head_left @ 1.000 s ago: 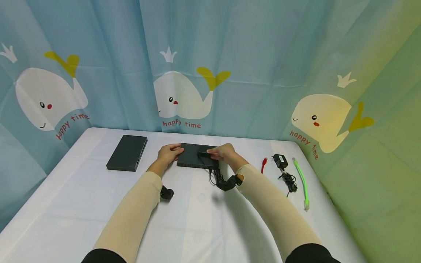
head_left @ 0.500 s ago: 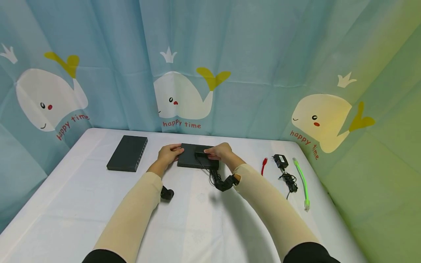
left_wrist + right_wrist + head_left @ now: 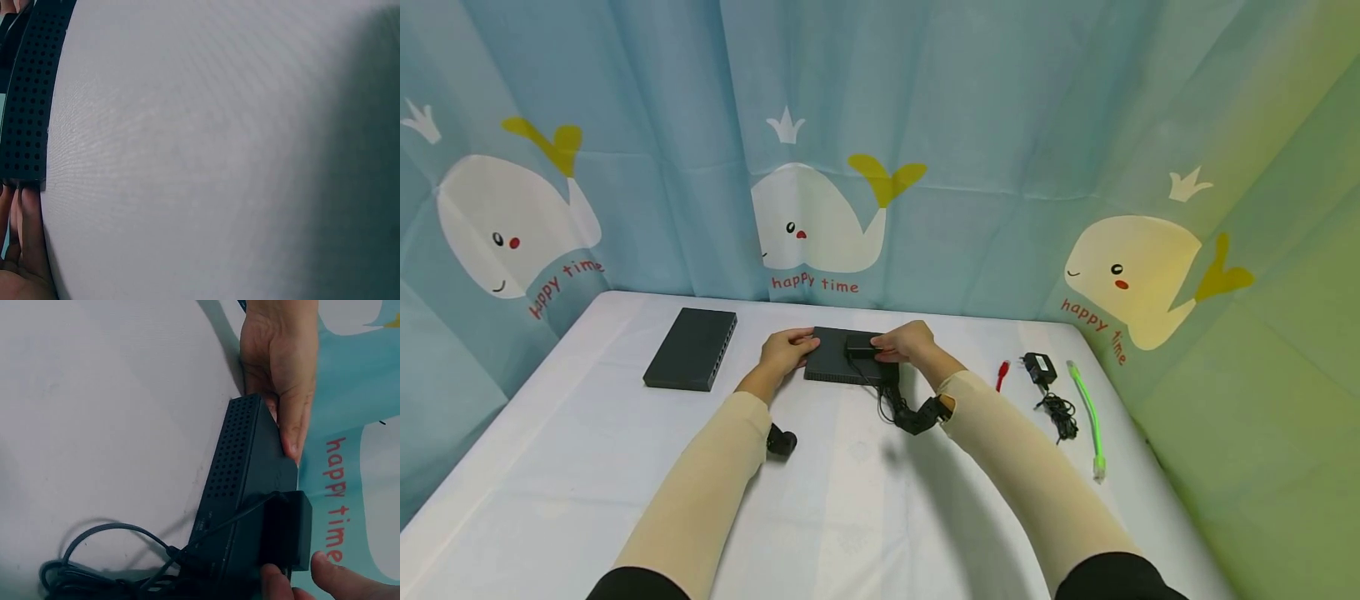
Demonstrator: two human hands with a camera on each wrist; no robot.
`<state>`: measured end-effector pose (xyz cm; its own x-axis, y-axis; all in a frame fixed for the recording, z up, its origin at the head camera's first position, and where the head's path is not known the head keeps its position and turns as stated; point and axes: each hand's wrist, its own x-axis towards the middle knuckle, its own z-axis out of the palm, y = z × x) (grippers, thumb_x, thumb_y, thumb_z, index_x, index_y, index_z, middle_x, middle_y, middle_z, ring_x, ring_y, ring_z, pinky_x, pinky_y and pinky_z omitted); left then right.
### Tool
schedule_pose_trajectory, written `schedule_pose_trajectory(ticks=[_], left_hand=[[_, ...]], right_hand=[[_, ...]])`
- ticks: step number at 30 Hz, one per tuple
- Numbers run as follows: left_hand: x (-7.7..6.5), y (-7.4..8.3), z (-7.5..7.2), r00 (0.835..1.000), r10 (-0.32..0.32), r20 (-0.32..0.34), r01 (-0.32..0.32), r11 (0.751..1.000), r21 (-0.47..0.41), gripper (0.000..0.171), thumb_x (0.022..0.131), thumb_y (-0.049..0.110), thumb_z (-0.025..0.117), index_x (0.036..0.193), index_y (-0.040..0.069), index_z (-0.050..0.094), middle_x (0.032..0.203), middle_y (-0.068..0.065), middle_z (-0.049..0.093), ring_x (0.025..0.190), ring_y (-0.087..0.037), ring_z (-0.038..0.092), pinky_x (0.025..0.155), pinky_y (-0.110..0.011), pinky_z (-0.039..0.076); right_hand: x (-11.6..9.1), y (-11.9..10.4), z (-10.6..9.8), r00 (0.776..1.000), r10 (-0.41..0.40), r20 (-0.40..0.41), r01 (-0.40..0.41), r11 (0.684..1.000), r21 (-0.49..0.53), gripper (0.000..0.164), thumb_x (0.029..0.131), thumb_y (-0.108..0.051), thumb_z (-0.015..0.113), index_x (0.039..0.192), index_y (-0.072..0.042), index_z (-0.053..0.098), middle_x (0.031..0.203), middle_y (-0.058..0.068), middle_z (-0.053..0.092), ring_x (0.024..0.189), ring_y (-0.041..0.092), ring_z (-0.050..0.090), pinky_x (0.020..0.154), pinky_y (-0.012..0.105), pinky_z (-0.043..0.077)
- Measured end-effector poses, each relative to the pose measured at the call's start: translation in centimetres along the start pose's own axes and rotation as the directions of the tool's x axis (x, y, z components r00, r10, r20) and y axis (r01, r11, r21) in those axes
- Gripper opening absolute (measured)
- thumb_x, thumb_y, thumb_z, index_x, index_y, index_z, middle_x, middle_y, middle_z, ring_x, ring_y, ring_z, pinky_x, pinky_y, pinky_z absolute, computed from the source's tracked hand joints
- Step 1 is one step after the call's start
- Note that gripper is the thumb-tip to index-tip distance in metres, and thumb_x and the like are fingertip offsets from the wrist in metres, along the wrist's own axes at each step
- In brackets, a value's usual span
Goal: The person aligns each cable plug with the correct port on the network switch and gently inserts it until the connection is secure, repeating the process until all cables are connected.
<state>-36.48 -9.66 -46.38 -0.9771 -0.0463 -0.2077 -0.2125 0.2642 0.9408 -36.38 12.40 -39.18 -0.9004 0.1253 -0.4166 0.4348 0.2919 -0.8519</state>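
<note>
A black network switch (image 3: 835,358) lies on the white table, its perforated side (image 3: 230,447) turned toward me. My left hand (image 3: 782,352) grips the switch's left end, thumb on top; in the left wrist view only part of that hand (image 3: 26,250) shows. My right hand (image 3: 910,343) pinches a black power adapter (image 3: 861,347) over the top of the switch. Whether the adapter touches the top is hard to tell. The adapter's thin cord (image 3: 234,519) runs down past the perforated side. A plug (image 3: 178,553) meets that side, beside a bundled black cable (image 3: 87,584).
Another black switch (image 3: 691,348) with a row of ports lies to the left. On the right are a red cable (image 3: 1002,375), a second adapter (image 3: 1040,367) with a coiled cord (image 3: 1060,415), and a green network cable (image 3: 1088,417). A whale-print curtain (image 3: 985,208) stands behind the table (image 3: 850,517).
My right hand has shifted slightly left and then back right, with the adapter staying over the switch. The left hand and the switch have stayed in place.
</note>
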Motion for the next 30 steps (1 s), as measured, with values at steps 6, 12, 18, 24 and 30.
schedule_pose_trajectory(ticks=[6, 12, 18, 24, 30], left_hand=[[0.2, 0.0, 0.0, 1.0, 0.001, -0.006, -0.001, 1.0, 0.001, 0.046, 0.095, 0.028, 0.067, 0.139, 0.017, 0.058, 0.136, -0.008, 0.061, 0.117, -0.022, 0.059, 0.084, -0.024, 0.056], [0.3, 0.0, 0.0, 1.0, 0.001, -0.004, -0.001, 1.0, 0.005, 0.045, 0.095, 0.028, 0.067, 0.139, 0.018, 0.059, 0.135, -0.009, 0.062, 0.115, -0.022, 0.06, 0.081, -0.023, 0.056], [0.2, -0.1, 0.0, 1.0, -0.001, 0.0, 0.001, 1.0, 0.007, 0.045, 0.095, 0.028, 0.068, 0.138, 0.018, 0.059, 0.134, -0.008, 0.062, 0.115, -0.022, 0.06, 0.079, -0.021, 0.056], [0.1, 0.0, 0.0, 1.0, -0.009, 0.0, 0.009, 1.0, -0.006, 0.045, 0.095, 0.027, 0.068, 0.138, 0.018, 0.059, 0.134, -0.008, 0.062, 0.115, -0.022, 0.06, 0.08, -0.022, 0.056], [0.1, 0.0, -0.1, 1.0, -0.009, 0.001, 0.009, 1.0, -0.001, 0.045, 0.095, 0.027, 0.067, 0.139, 0.019, 0.059, 0.135, -0.007, 0.061, 0.117, -0.023, 0.06, 0.084, -0.025, 0.057]], right_hand=[[-0.3, -0.5, -0.4, 1.0, -0.002, 0.027, 0.001, 1.0, 0.015, 0.032, 0.085, 0.003, 0.073, 0.115, 0.012, 0.065, 0.116, 0.026, 0.067, 0.101, 0.035, 0.069, 0.088, 0.036, 0.058], [-0.7, -1.1, -0.7, 0.998, 0.009, 0.056, -0.006, 0.999, -0.051, 0.034, 0.087, 0.002, 0.072, 0.118, 0.013, 0.062, 0.12, 0.026, 0.066, 0.106, 0.037, 0.066, 0.092, 0.038, 0.056], [-0.8, -1.4, -1.8, 0.997, 0.0, 0.079, 0.009, 0.993, -0.113, 0.034, 0.089, -0.001, 0.071, 0.119, 0.013, 0.062, 0.121, 0.026, 0.066, 0.108, 0.037, 0.065, 0.095, 0.039, 0.055], [-0.2, -0.2, -3.7, 0.999, -0.021, 0.044, 0.025, 0.997, -0.078, 0.032, 0.09, 0.0, 0.069, 0.119, 0.011, 0.064, 0.122, 0.024, 0.066, 0.105, 0.033, 0.068, 0.092, 0.036, 0.056], [0.2, 3.0, -4.7, 0.991, -0.097, 0.09, 0.105, 0.991, -0.083, 0.036, 0.086, -0.011, 0.077, 0.116, 0.007, 0.069, 0.114, 0.021, 0.07, 0.085, 0.021, 0.074, 0.077, 0.028, 0.061]])
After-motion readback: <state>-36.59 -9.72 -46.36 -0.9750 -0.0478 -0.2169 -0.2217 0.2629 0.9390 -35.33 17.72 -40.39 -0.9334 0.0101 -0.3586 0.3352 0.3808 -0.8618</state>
